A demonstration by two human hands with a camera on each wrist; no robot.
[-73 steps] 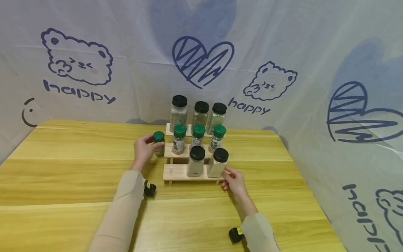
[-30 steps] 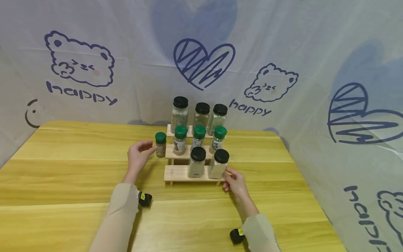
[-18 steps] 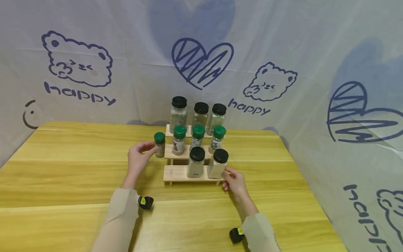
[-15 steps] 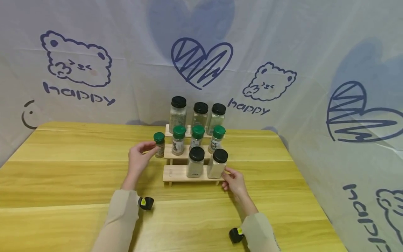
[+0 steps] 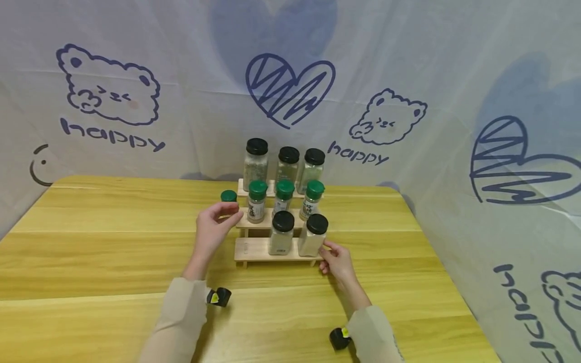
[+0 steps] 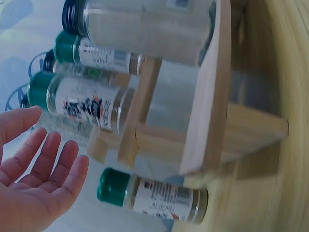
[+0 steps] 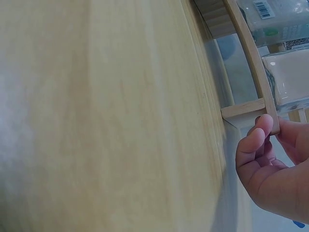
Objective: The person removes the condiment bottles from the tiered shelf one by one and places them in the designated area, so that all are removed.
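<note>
A three-tier wooden spice rack [image 5: 256,249] carries several spice jars. In the head view my left hand [image 5: 212,234] hovers at the left end of its middle shelf, close to a green-capped spice jar [image 5: 256,207]. The left wrist view shows that hand [image 6: 36,179] with loosely bent fingers, holding nothing, apart from the same jar [image 6: 82,101]. Behind it, another green-capped jar [image 5: 229,195] stands on the table left of the rack, its body mostly hidden in the head view. My right hand [image 5: 338,262] pinches the right end of the bottom shelf [image 7: 271,113] between thumb and fingers.
Two black-capped jars [image 5: 282,237] stand on the bottom shelf, and taller black-capped jars [image 5: 256,166] line the top one. Two more green-capped jars [image 5: 310,201] share the middle shelf. The yellow wooden table [image 5: 113,242] ends at a printed cloth [image 5: 195,101] behind.
My left hand drew back from the loose green-capped jar, leaving it standing on the table, then moved right toward the middle shelf's leftmost jar. My right hand stayed on the rack.
</note>
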